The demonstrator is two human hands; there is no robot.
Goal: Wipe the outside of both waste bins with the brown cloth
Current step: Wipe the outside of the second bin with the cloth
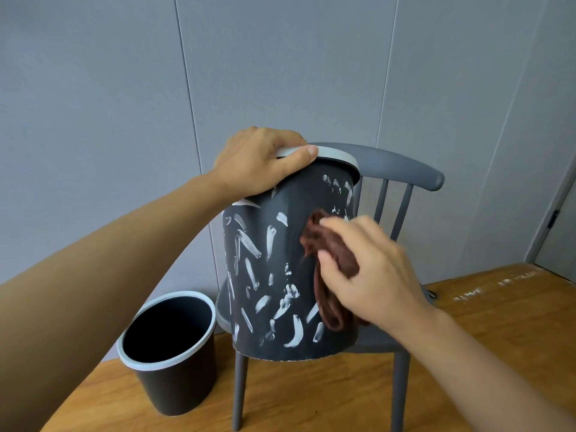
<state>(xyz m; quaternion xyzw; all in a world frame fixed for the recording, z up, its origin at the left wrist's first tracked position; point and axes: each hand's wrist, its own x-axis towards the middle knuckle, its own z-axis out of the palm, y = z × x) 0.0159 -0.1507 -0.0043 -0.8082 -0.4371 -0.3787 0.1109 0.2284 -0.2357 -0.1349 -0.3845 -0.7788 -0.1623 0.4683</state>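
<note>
Behind the smeared bin [280,275] a grey chair [402,169]; second bin [168,353] left.

A grey chair [402,169] against grey panelled walls [124,88].
Wooden floor [498,322] (pale scuffs at right); a door [561,232] edge shows far right.

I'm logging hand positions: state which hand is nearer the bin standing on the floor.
Left. The left hand grips the smeared bin's rim, above the floor bin; the right hand, holding the brown cloth, is farther right.
</note>
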